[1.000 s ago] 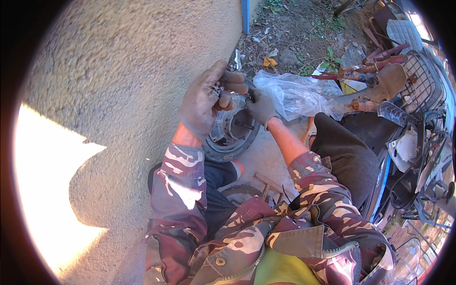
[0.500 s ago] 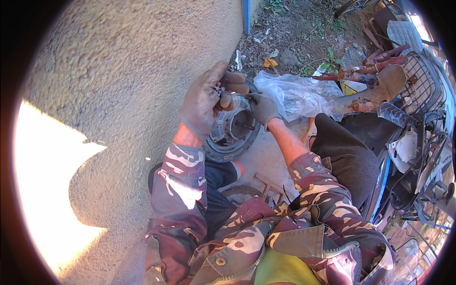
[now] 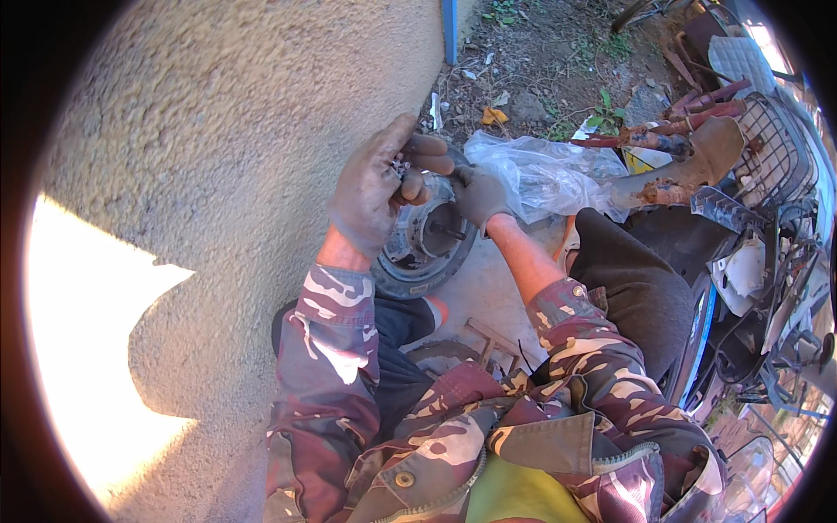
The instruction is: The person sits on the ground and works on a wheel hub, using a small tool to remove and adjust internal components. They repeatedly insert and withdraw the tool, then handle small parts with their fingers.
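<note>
My left hand (image 3: pixel 375 187), in a brownish work glove, is palm up with fingers curled around a cluster of small metal bolts (image 3: pixel 400 166). Below it stands a wheel (image 3: pixel 417 277) with a black tyre; its metal hub (image 3: pixel 405 244) has a dark axle (image 3: pixel 447 231) sticking out. My right hand (image 3: pixel 481 199), also gloved, is closed at the hub's right upper side, its fingertips bent in toward the rim. Whatever those fingers pinch is too small or hidden to make out. The left hand covers part of the hub.
A rough plastered wall (image 3: pixel 227 131) rises close on the left. Clear plastic sheeting (image 3: pixel 532 179) lies beyond the right hand. Rusty metal pipes (image 3: pixel 689 131), a wire basket (image 3: pixel 772 152) and loose dark parts are heaped on the right. A metal frame piece (image 3: pixel 493 344) lies on the floor near my legs.
My right hand has shifted slightly left and down at the hub, its fingers more tucked in. The left hand stays nearly in place, with the bolts in its palm showing more.
</note>
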The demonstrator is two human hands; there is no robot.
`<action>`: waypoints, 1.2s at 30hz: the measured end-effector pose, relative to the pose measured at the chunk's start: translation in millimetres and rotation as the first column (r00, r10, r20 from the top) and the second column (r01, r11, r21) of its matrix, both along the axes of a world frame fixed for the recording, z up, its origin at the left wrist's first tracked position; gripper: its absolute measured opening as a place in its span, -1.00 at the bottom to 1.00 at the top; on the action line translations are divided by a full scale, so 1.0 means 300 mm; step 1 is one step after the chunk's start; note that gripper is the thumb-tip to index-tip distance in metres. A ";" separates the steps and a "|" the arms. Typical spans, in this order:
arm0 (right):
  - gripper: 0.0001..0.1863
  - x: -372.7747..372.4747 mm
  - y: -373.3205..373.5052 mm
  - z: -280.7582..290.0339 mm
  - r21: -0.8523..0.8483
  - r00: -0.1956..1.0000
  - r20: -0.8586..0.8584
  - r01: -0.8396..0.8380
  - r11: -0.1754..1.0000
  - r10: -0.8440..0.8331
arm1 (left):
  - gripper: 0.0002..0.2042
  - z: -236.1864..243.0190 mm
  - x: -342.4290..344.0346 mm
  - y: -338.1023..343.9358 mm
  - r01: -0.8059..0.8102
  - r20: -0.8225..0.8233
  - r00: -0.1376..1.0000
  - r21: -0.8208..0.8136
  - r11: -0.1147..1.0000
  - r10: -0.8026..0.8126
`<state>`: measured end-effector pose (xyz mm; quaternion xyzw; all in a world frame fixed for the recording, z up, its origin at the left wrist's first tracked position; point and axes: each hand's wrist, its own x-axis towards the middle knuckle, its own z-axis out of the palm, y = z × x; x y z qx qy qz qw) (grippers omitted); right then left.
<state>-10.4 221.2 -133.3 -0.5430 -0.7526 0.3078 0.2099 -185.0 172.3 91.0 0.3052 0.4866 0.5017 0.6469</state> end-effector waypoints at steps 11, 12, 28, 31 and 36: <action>-0.64 -0.019 -0.009 0.070 -0.383 0.975 -0.177 0.058 0.922 -0.134 | -0.61 -0.009 -0.014 -0.001 0.002 0.030 1.000 0.008 1.000 -0.002; -0.63 -0.020 -0.017 0.071 -0.250 0.993 -0.099 0.040 0.967 -0.067 | -0.61 -0.009 -0.016 -0.003 -0.005 0.030 1.000 0.007 1.000 0.004; -0.58 -0.013 -0.003 -0.074 -0.470 0.938 -0.288 0.039 0.882 -0.195 | -0.63 0.000 -0.012 0.015 0.003 0.007 1.000 -0.026 1.000 -0.003; -0.55 -0.011 0.003 -0.053 -0.578 0.922 -0.275 0.068 0.813 -0.273 | -0.61 0.003 -0.009 0.014 0.008 0.014 1.000 -0.018 1.000 -0.008; -0.53 0.001 0.034 -0.080 -0.729 0.840 -0.354 0.027 0.684 -0.411 | -0.60 0.000 -0.002 0.020 0.010 0.004 1.000 -0.020 1.000 -0.010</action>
